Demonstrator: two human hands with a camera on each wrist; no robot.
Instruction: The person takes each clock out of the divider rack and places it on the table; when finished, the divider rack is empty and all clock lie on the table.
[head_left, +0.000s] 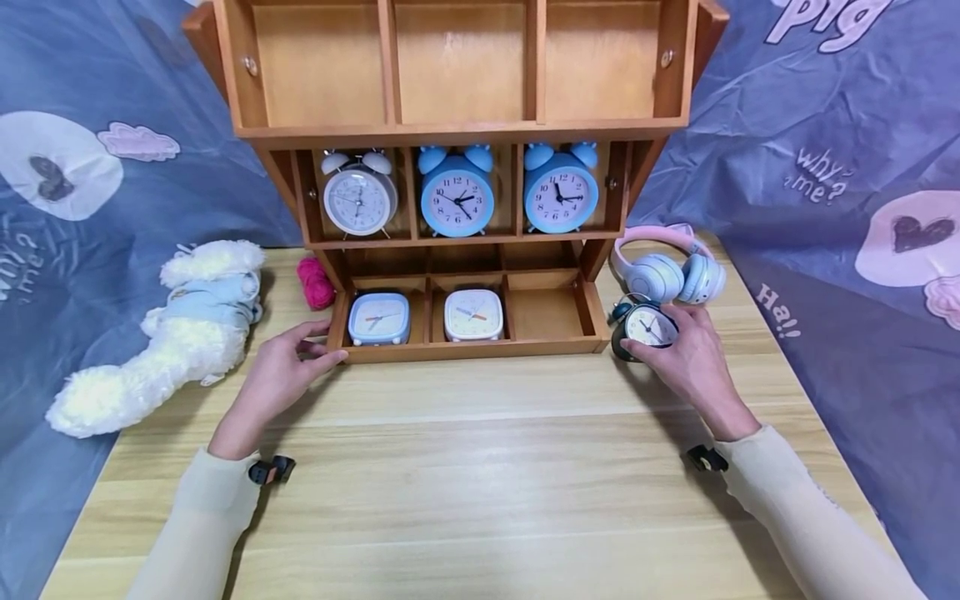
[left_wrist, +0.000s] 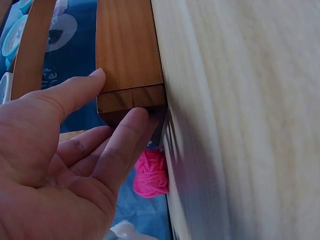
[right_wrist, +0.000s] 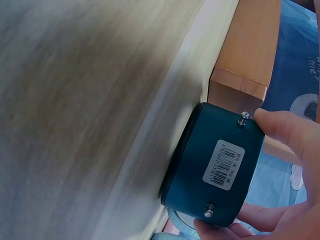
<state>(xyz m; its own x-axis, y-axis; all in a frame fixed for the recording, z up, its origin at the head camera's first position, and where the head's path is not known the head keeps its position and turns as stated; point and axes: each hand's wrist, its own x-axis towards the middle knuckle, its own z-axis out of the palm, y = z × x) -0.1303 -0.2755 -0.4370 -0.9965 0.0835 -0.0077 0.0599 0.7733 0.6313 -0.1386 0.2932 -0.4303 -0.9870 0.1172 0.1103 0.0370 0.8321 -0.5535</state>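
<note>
The right hand [head_left: 693,354] grips a dark green twin-bell alarm clock [head_left: 651,327] by its sides, just right of the wooden shelf's bottom tier. Its white dial faces up; its underside, with small metal feet and a barcode label [right_wrist: 224,165], shows in the right wrist view. At the other end, the left hand [head_left: 281,367] holds the front corner of the wooden shelf [head_left: 465,353], thumb on the front rail, fingers at its end. In the bottom tier lie a blue square clock [head_left: 379,317] and a white square clock [head_left: 473,315]; the right compartment is bare.
The middle tier holds a white twin-bell clock [head_left: 360,200] and two blue ones [head_left: 457,200]. Headphones [head_left: 667,271] lie behind the right hand. Pink yarn [head_left: 315,283] and a fluffy white plush toy [head_left: 195,325] lie at left. The upper tiers overhang the bottom one.
</note>
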